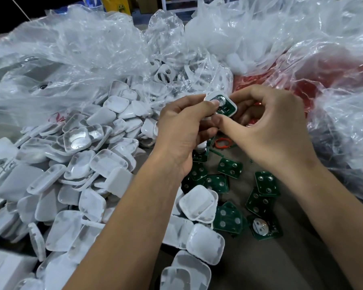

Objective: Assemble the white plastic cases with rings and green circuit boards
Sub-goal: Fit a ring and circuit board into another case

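Gripping glossy rounded case (220, 104), both hands (182, 130)

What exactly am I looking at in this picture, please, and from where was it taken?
This is one picture from a wide-angle camera worn on a person's head, looking forward and down at their own two bare hands; there is no robot. The left hand and right hand together hold a white plastic case with a green circuit board sitting in it; the left thumb presses on the board. To the left lies a big pile of empty white cases. Below the hands, loose green circuit boards lie scattered on the brown surface, with an orange ring near them. Crumpled clear plastic bags fill the back.
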Tool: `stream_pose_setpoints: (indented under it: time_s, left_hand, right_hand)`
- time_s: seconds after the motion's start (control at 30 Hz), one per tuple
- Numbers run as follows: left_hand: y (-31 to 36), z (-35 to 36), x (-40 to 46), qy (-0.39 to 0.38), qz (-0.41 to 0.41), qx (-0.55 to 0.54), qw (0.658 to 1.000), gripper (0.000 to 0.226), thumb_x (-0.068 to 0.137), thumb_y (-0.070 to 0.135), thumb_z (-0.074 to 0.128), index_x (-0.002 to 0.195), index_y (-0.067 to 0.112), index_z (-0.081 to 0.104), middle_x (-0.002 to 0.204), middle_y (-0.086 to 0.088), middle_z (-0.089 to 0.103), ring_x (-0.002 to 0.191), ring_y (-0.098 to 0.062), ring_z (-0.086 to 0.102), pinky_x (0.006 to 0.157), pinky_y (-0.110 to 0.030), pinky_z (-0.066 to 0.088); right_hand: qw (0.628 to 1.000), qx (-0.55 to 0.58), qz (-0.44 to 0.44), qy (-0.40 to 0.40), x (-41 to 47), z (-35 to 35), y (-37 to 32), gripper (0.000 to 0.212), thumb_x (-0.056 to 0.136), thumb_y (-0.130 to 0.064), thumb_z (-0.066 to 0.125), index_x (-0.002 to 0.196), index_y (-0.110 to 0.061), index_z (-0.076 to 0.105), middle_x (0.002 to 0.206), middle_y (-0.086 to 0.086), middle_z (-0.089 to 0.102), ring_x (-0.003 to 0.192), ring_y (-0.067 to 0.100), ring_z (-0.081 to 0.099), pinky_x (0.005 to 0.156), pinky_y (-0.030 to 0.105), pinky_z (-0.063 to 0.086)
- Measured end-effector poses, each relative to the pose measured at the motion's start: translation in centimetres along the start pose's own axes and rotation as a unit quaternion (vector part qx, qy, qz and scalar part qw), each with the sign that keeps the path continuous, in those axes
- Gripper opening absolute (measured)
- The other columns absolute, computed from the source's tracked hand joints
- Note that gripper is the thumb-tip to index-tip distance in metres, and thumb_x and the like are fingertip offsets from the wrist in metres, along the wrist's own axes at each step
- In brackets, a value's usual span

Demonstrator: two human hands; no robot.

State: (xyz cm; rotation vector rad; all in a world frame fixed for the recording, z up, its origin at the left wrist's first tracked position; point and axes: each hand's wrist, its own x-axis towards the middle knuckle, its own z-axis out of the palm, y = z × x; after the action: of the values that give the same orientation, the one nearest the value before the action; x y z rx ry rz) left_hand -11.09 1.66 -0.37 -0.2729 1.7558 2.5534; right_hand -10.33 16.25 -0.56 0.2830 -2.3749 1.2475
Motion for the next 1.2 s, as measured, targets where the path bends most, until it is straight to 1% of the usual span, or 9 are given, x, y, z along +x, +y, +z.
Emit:
stream_pose_setpoints:
  time_s: [0.1,0.23,0.3,0.5,0.67,0.8,0.9,1.03,1.2]
  left_hand:
    - [0.3,-0.1,0.1,-0.043,-0.006,-0.039,0.998,0.02,0.089,0.005,0.074,0.109,0.008,0.07,0.079,-0.004,0.069,0.062,-0.013,0.061,0.059,-0.023,0.055]
    - [0.5,-0.2,-0.2,-0.151,-0.026,-0.132,0.979,0.012,0.089,0.004,0.07,0.096,0.013,0.075,0.087,-0.003,0.073,0.075,-0.013,0.067,0.068,-0.022,0.06]
    - [0.6,-0.2,-0.3,-0.194,-0.036,-0.175,0.965,0.018,0.092,0.004,0.066,0.105,0.01,0.076,0.095,-0.006,0.073,0.085,-0.014,0.069,0.076,-0.024,0.061]
    - [1.2,-1.1,-0.3,-0.208,-0.028,-0.21,0.955,0.03,0.087,0.009,0.069,0.118,0.007,0.068,0.09,-0.004,0.075,0.086,-0.014,0.072,0.073,-0.019,0.061]
    - [2.9,-2.8,0.1,-0.184,-0.003,-0.318,0.93,0.036,0.083,0.019,0.069,0.117,0.007,0.07,0.104,-0.012,0.071,0.088,-0.018,0.07,0.064,-0.018,0.059]
    - [3.2,-3.3,0.2,-0.173,0.007,-0.351,0.92,0.033,0.084,0.018,0.069,0.115,0.006,0.071,0.102,-0.011,0.07,0.087,-0.02,0.07,0.059,-0.019,0.057]
    - [3.1,-3.3,0.1,-0.169,0.014,-0.323,0.931,0.037,0.082,0.02,0.07,0.117,0.01,0.07,0.103,-0.008,0.07,0.087,-0.018,0.071,0.06,-0.019,0.057]
    - [3.1,-3.4,0.2,-0.165,0.017,-0.319,0.933,0.039,0.081,0.021,0.071,0.118,0.011,0.071,0.104,-0.007,0.071,0.089,-0.018,0.071,0.06,-0.019,0.057]
    - [3.1,-3.5,0.3,-0.169,0.015,-0.322,0.931,0.037,0.082,0.021,0.071,0.118,0.011,0.072,0.104,-0.007,0.071,0.091,-0.018,0.07,0.061,-0.019,0.057]
  right_hand:
    - [0.999,0.042,-0.005,0.006,0.2,-0.5,0.1,0.021,0.082,-0.033,0.087,0.096,-0.021,0.077,0.073,-0.009,0.072,0.061,0.009,0.068,0.055,0.019,0.051]
    - [0.988,0.152,-0.001,-0.014,0.6,-1.1,0.1,0.019,0.085,-0.026,0.086,0.1,-0.017,0.078,0.071,-0.006,0.071,0.054,0.007,0.063,0.051,0.019,0.048]
    - [0.977,0.213,-0.002,-0.03,0.7,-1.4,0.2,0.019,0.085,-0.023,0.085,0.102,-0.016,0.079,0.071,-0.005,0.07,0.051,0.006,0.059,0.049,0.018,0.046]
    - [0.961,0.274,0.011,-0.039,0.8,-1.1,0.5,0.036,0.087,-0.034,0.084,0.115,-0.015,0.072,0.084,0.001,0.068,0.056,0.014,0.057,0.048,0.021,0.046]
    - [0.991,0.028,-0.056,-0.122,0.2,-0.3,1.2,0.005,0.092,-0.024,0.079,0.096,-0.023,0.077,0.076,-0.016,0.07,0.062,0.003,0.064,0.056,0.009,0.046]
    - [0.948,-0.154,-0.129,-0.246,-0.5,1.5,1.4,0.044,0.09,-0.044,0.076,0.131,-0.032,0.07,0.112,-0.016,0.057,0.086,-0.003,0.054,0.08,0.017,0.048]
    - [0.95,-0.14,-0.125,-0.249,-0.7,1.9,1.4,0.043,0.087,-0.047,0.076,0.128,-0.039,0.068,0.119,-0.017,0.052,0.091,-0.004,0.05,0.084,0.031,0.052]
    - [0.958,-0.124,-0.128,-0.223,-0.3,1.6,1.6,0.024,0.083,-0.031,0.087,0.086,-0.034,0.063,0.101,-0.015,0.054,0.078,-0.007,0.051,0.072,0.022,0.044]
    - [0.983,-0.03,-0.079,-0.163,0.2,0.6,1.8,0.014,0.091,-0.032,0.075,0.088,-0.029,0.062,0.085,-0.014,0.064,0.075,0.005,0.063,0.066,0.02,0.049]
